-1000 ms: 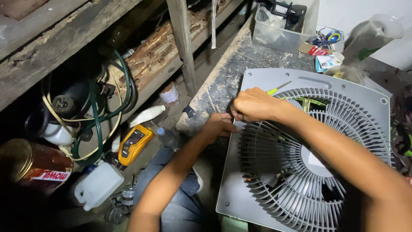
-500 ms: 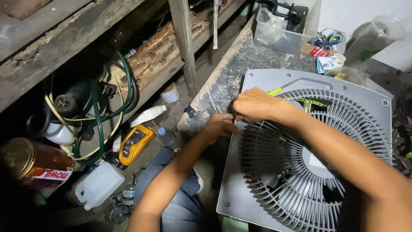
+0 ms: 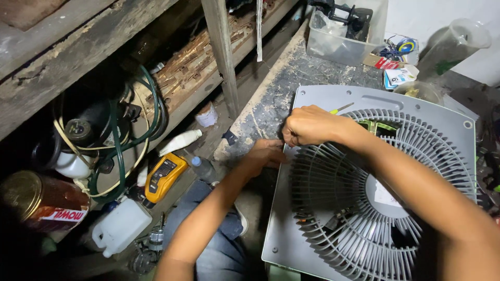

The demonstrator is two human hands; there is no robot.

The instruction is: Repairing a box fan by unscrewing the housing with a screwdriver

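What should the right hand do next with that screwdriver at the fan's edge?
Probably turn it in place. The right hand is fisted around a yellow-green screwdriver at the left edge of the grey fan housing, and the left hand braces that edge. The tip is hidden, so confirm it is seated first.

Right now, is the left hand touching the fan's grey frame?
Touching. The head view shows the left hand resting its fingers on the grey fan frame's left edge.
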